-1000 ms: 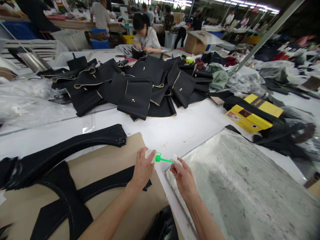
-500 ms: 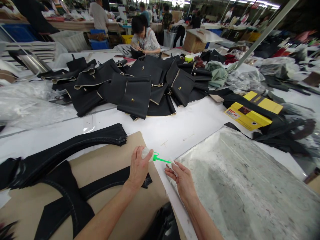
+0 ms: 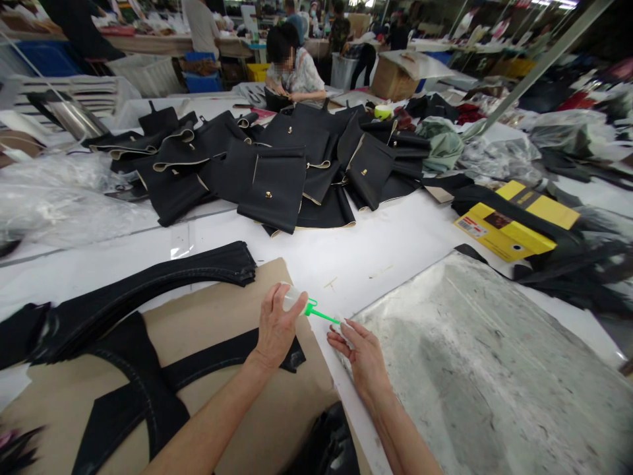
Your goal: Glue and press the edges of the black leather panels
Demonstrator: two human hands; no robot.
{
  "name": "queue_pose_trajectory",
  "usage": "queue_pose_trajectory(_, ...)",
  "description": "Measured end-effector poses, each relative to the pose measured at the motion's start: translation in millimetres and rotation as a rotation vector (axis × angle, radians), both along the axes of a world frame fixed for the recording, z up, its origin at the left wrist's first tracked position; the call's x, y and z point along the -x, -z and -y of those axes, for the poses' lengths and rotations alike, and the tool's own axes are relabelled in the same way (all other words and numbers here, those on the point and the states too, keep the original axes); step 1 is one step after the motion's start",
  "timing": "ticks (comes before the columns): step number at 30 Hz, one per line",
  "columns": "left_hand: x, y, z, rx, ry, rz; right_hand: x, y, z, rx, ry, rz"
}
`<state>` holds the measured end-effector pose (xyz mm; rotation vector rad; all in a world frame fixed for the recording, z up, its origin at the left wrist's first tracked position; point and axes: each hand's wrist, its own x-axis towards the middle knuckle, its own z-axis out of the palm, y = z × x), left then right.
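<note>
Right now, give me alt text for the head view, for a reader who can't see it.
The left hand holds a squeeze bottle with a green nozzle, its tip at a small pale item pinched in the right hand. Black panels with gold studs lie piled on the white table beyond.

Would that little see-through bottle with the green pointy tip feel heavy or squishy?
The small translucent plastic squeeze bottle is probably light, since the left hand holds it with just fingers. Its thin walls look squeezable. The long, thin green nozzle might bend if pushed.
</note>
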<state>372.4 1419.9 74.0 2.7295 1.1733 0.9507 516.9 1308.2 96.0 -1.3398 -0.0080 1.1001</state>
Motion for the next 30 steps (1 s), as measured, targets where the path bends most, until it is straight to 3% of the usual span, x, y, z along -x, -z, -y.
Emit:
queue_pose_trajectory(8,0,-1.8,-4,-0.057,-0.010,0.041,2,2.3,-5,-0.008,0.029,-0.152)
queue_pose_trajectory(17,0,3.4,-8,-0.025,-0.006,0.055,4,4.5,-7,0.000,0.030,-0.130)
queue_pose_trajectory(20,-1,11.3,-10,0.103,-0.013,0.094,3,5.0,-7,0.003,0.023,-0.121)
queue_pose_trajectory(26,-12,41.7,-36,0.653,-0.056,0.432,0,12.5,-3,0.044,0.017,-0.026)
queue_pose_trajectory(30,-24,61.4,-60,0.717,-0.013,0.464,0,26.1,2,0.113,-0.164,0.214)
